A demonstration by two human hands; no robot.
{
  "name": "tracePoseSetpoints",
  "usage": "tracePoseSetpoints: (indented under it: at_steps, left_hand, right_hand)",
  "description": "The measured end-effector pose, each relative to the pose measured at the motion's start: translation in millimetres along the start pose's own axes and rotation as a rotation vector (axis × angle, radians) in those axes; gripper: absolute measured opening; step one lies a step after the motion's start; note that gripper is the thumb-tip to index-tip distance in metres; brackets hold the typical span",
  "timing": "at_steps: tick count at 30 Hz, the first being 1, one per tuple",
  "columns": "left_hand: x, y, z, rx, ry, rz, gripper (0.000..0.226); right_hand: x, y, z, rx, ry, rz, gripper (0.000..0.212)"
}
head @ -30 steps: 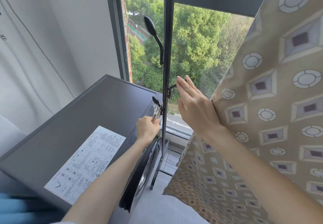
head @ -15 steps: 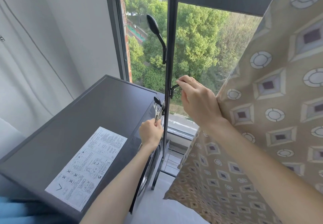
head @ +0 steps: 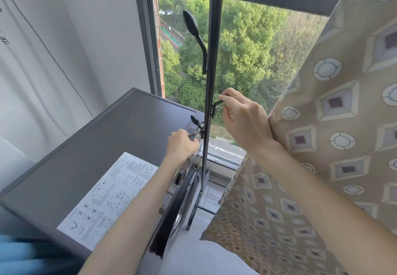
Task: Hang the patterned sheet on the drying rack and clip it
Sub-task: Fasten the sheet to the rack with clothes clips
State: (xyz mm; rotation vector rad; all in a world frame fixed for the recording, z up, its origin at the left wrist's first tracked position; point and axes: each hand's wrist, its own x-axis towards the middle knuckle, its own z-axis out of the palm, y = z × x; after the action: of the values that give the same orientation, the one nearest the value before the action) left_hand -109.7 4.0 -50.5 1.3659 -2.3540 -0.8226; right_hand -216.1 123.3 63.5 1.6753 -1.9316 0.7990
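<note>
The beige patterned sheet [head: 335,137] hangs down the right side of the view, reaching toward the floor. The drying rack's dark upright pole [head: 211,77] stands in front of the window. My right hand [head: 245,120] curls its fingers round a small black hook on the pole's right side, with the wrist against the sheet's edge. My left hand [head: 182,144] pinches a metal clip [head: 196,133] that hangs on a lower black hook at the pole's left side. A longer black hook [head: 194,36] sticks out higher up.
A dark grey washing machine [head: 103,152] with a white instruction sticker [head: 109,197] sits at the left, its door hanging open beside the pole's foot. The window [head: 247,60] is straight ahead, a white wall at the left, something blue at the bottom left corner.
My right hand went from flat, straight fingers beside the pole to fingers curled round the small hook. My left hand stayed at the clip and shifted slightly right.
</note>
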Motion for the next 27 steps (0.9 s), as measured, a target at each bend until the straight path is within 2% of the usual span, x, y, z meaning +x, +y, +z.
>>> tracePoseSetpoints:
  at_steps: [6,10,15,17,20,22,27]
  left_hand:
    - [9.3,4.3,8.6,0.12,-0.212,0.08,0.034]
    - [11.5,1.9,12.5,-0.074,-0.268,0.016,0.03]
    - [4.3,4.5,14.1,0.066,-0.138,0.084,0.036]
    - [3.9,9.4,15.8,-0.008,-0.145,0.039,0.041]
    - [8.1,13.4,12.6,-0.156,-0.2,-0.027,0.044]
    - [7.5,8.7,7.7,-0.102,-0.202,0.014,0.039]
    - [3.4,-7.6,-7.2,0.073,-0.137,0.113,0.034]
  right_hand:
    - [-1.6,7.1,-3.0,0.019,-0.009,0.018,0.021]
    - [-0.8,9.4,-3.7,0.023,-0.017,-0.004,0.022]
    - [0.0,10.0,2.3,0.002,-0.052,0.019,0.014]
    - [2.2,9.4,6.0,0.019,-0.057,-0.007,0.011]
    - [9.0,11.2,10.4,0.035,-0.069,0.029,0.027]
    - [11.2,15.0,11.2,0.055,-0.083,0.076,0.029]
    - [7.5,20.5,13.2,0.099,-0.091,0.073,0.016]
